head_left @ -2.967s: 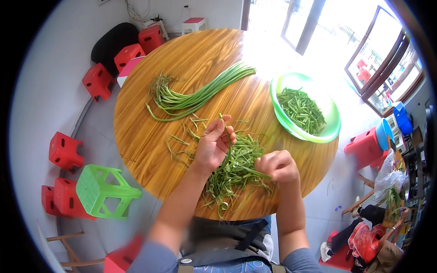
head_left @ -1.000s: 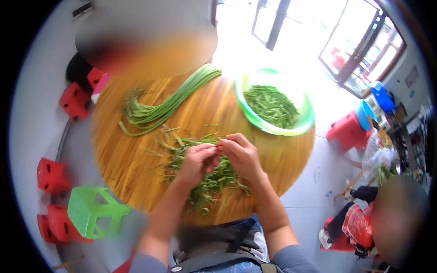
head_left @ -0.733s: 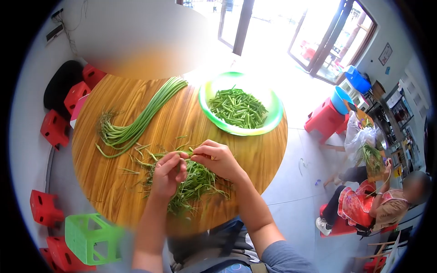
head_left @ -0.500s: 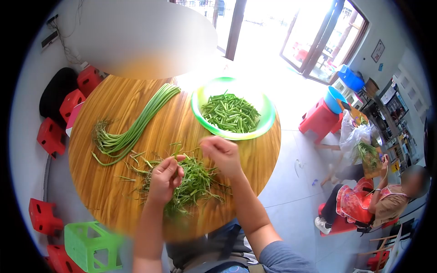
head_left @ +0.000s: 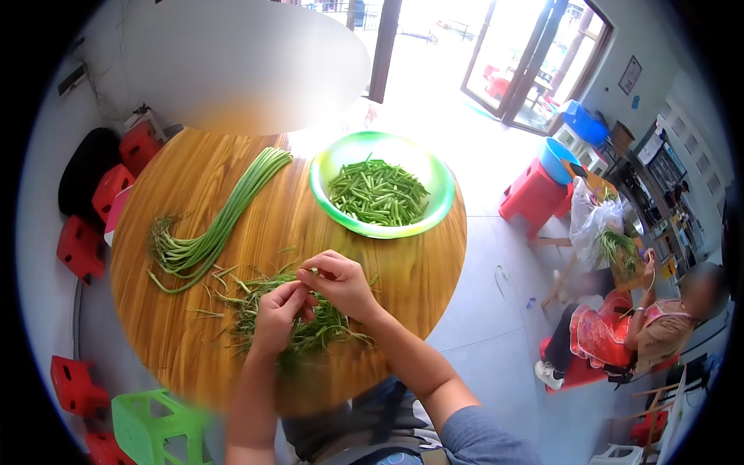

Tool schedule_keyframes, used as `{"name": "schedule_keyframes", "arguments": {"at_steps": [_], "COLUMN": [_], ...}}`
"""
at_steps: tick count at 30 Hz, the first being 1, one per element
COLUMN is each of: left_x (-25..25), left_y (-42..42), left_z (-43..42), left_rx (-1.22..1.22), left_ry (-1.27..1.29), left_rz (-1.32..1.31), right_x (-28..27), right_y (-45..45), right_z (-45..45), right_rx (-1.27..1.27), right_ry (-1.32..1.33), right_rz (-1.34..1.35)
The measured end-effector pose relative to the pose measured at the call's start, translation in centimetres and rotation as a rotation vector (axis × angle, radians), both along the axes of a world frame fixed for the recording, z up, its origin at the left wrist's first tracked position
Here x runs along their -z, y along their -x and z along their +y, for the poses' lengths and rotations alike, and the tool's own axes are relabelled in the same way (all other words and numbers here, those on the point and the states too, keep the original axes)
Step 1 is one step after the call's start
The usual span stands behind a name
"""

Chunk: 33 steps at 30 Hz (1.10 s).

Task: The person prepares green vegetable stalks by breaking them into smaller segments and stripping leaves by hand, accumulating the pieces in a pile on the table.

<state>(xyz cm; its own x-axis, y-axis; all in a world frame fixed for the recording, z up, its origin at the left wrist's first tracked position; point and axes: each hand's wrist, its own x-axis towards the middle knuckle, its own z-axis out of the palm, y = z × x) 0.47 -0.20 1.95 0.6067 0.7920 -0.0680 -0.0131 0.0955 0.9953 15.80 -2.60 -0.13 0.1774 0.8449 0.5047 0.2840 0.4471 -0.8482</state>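
Observation:
My left hand point(head_left: 277, 316) and my right hand point(head_left: 342, 285) meet above a heap of green trimmings point(head_left: 319, 333) near the front of the round wooden table point(head_left: 170, 333). Thumb and fingers of both hands are pinched on a small green stem piece, mostly hidden by the fingers. Behind them stands a green-and-white bowl point(head_left: 443, 203) holding many short cut stems point(head_left: 378, 192). A bundle of long green stems point(head_left: 225, 221) lies on the table's left part, its tangled ends toward the left edge.
Red stools point(head_left: 80, 248) and a green stool point(head_left: 147, 426) stand left of the table. At the right, a person point(head_left: 659, 333) sits on a red stool beside a small table with greens and a plastic bag point(head_left: 593, 221). A blue basin point(head_left: 559, 159) rests on red stools behind.
My right hand has come back from beside the heap to meet my left hand at the stem piece. The view has turned, shifting the table and bowl slightly left.

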Motion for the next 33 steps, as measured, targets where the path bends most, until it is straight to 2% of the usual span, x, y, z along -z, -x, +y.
{"name": "schedule_keyframes", "arguments": {"at_steps": [3,6,9,12,15,21,24,26,27,29,30,32,33], "left_x": [-0.2,0.1,1.7,2.8,3.0,2.1,1.3,1.6,1.3,5.5,5.8,6.6,5.4], "left_y": [0.1,0.2,0.2,0.1,0.1,0.5,1.1,1.7,1.6,3.4,3.8,4.4,4.3], "left_z": [-0.2,0.1,0.5,0.7,0.8,1.0,1.3,2.0,2.3,4.8,5.3,6.1,5.5], "left_rx": [0.007,0.004,-0.050,-0.120,-0.179,-0.126,-0.138,-0.142,-0.392,-0.169,-0.134,-0.061,-0.018], "left_ry": [0.046,0.053,0.123,0.188,0.300,0.518,0.637,0.680,0.807,0.920,0.927,0.943,0.867], "left_rz": [-0.060,-0.063,-0.143,-0.255,-0.382,-0.550,-0.707,-0.842,-0.833,-1.117,-1.156,-1.229,-1.197], "right_x": [-0.8,-1.9,-0.9,-1.0,-1.1,-1.9,-2.3,-1.2,-0.9,-1.9,-2.5,-2.8,-2.6], "right_y": [0.7,0.7,1.1,1.0,0.8,-0.3,-0.8,-1.0,-1.1,-1.5,-1.8,-2.3,-2.8], "right_z": [-0.1,-0.5,-0.4,-0.3,-0.2,-0.7,-0.9,-0.8,-0.7,-1.4,-1.6,-1.6,-1.6], "right_rx": [0.185,0.239,0.170,0.123,0.054,-0.189,-0.272,-0.455,-0.546,-0.896,-1.070,-1.140,-1.151], "right_ry": [-0.079,-0.141,-0.057,-0.225,-0.256,-0.027,0.043,0.032,0.026,0.240,0.350,0.258,0.229], "right_rz": [-0.104,-0.257,-0.015,-0.206,-0.273,-0.029,0.022,-0.022,-0.045,-0.006,0.013,0.144,0.238]}}
